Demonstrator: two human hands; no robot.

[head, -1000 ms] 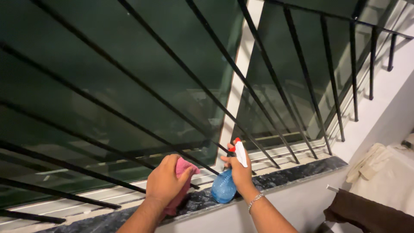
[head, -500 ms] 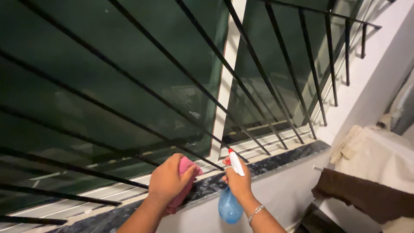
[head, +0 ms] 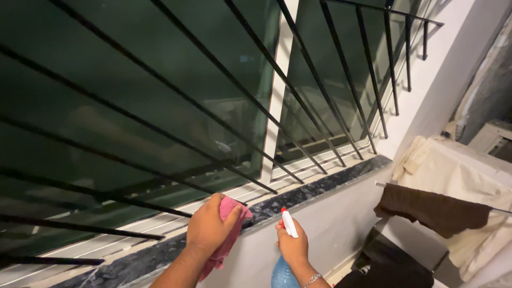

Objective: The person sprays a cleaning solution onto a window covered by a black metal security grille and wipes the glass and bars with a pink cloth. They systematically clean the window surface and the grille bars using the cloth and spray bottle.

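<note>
Spray bottle (head: 282, 269) lowered off sill (head: 314, 190), left hand (head: 209, 228) gripping pink cloth (head: 230, 234)

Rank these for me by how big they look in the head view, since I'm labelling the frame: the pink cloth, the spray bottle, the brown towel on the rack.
1. brown towel, clearly largest.
2 and 3. pink cloth and spray bottle: unsure. The left hand covers much of the cloth, and the right hand and the frame edge hide much of the bottle.
</note>
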